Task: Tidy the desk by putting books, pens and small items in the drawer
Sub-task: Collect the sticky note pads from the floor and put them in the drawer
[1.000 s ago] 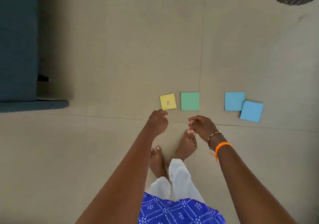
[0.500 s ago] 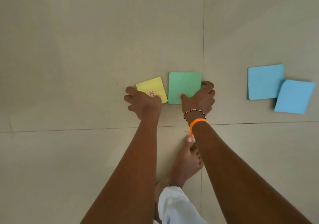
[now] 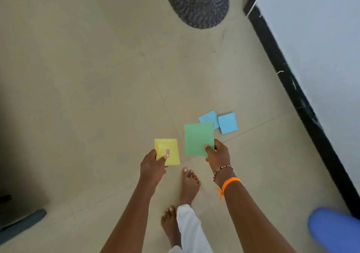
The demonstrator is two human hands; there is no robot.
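Both pads have come up off the floor (image 3: 78, 77) since half a second ago, when the hands were pressed down on them. The left hand (image 3: 153, 165) now pinches the yellow sticky-note pad (image 3: 168, 150) by its lower left corner, thumb on top near the small red label. The right hand (image 3: 219, 155) grips the green sticky-note pad (image 3: 197, 137) at its lower right corner. The hands are apart, each pad held in the air above the tiled floor. The view has lifted and swung right. Two blue sticky-note pads (image 3: 227, 123) lie on the floor, overlapping each other; the green pad hides a corner of the nearer one. A dark round mat (image 3: 196, 1) lies further off, a white wall (image 3: 315, 57) with a black skirting runs along the right, and bare feet (image 3: 190, 184) stand below the hands.
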